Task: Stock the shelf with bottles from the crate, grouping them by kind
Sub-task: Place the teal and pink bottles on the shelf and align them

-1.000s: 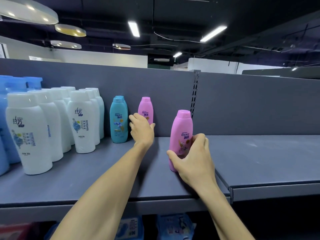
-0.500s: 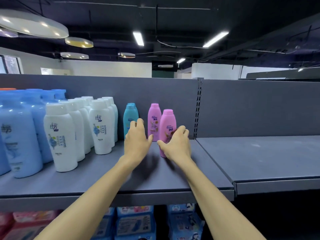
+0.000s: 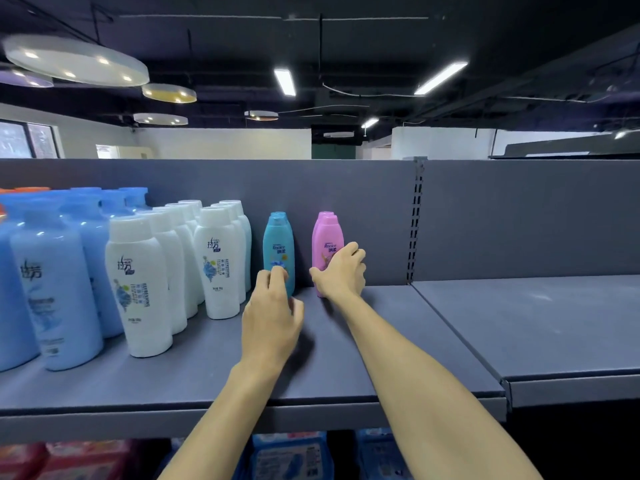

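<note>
Presently my right hand [image 3: 341,273] has its grip wrapped around the lower body of the front pink bottle [image 3: 327,242], thumb on the near left side, fingers curled across its right face. That bottle stood further forward a second ago; it is now pushed back, directly in front of the second pink bottle [image 3: 323,214], whose cap just shows behind it. Finding: the pink pair forms one file against the back panel, upright, base on the shelf [image 3: 207,368].

My left hand [image 3: 272,317] has come off the pinks and sits at the teal bottle [image 3: 278,247]. Its fingers are curled at the lower label, touching or nearly so; whether that grip is closed on the bottle, I cannot tell. A second teal cap shows behind.

White bottles [image 3: 221,261] and blue bottles [image 3: 52,289] stand grouped to the left.

Assessment: pink placement looks essentially complete, pending release. Teal row appears to be under adjustment. The crate is not in view, so remaining stock is unknown.
</note>
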The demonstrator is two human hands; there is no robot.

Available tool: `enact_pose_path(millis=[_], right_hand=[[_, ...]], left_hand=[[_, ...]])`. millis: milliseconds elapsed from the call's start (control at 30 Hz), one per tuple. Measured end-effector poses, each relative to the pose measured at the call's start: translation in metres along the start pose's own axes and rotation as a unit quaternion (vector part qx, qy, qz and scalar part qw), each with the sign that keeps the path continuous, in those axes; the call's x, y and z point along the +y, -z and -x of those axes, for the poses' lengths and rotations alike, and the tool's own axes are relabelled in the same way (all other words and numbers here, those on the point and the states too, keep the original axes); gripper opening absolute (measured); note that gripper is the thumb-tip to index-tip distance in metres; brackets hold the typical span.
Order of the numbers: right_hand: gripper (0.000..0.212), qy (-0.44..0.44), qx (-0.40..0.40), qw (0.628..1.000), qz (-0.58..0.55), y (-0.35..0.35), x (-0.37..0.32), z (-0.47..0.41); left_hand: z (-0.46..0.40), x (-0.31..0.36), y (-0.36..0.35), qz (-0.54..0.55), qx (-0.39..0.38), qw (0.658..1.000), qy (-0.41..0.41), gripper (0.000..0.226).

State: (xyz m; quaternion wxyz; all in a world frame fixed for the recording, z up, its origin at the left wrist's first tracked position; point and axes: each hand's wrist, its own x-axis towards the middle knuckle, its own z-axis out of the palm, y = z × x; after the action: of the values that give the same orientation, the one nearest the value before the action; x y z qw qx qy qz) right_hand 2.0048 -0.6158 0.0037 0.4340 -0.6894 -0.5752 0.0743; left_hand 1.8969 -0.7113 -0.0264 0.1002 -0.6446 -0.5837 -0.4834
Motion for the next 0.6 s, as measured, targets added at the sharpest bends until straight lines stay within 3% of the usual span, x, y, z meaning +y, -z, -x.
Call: enact_pose_path(millis=[167, 433, 533, 600], right_hand=[[0.064, 0.013, 0.015, 1.0, 0.007, -0.006, 0.006, -0.001], [0.069, 0.012, -0.003, 1.0, 0.027, 0.004, 0.0, 0.014], [0.078, 0.009, -0.046, 0.998, 0.034, 0.023, -0.006, 0.032], [0.072, 0.05, -0.056, 0.996, 0.047, 0.039, -0.011, 0.051]], left_hand=[[-0.001, -0.001, -0.002, 0.001, 0.013, 1.0, 0.013, 0.027], [-0.002, -0.004, 0.004, -0.051, -0.042, 0.994, 0.088, 0.029], [0.0, -0.002, 0.015, -0.053, -0.058, 0.994, 0.079, 0.033], [0.004, -0.001, 0.028, -0.041, -0.072, 0.996, 0.042, 0.037]])
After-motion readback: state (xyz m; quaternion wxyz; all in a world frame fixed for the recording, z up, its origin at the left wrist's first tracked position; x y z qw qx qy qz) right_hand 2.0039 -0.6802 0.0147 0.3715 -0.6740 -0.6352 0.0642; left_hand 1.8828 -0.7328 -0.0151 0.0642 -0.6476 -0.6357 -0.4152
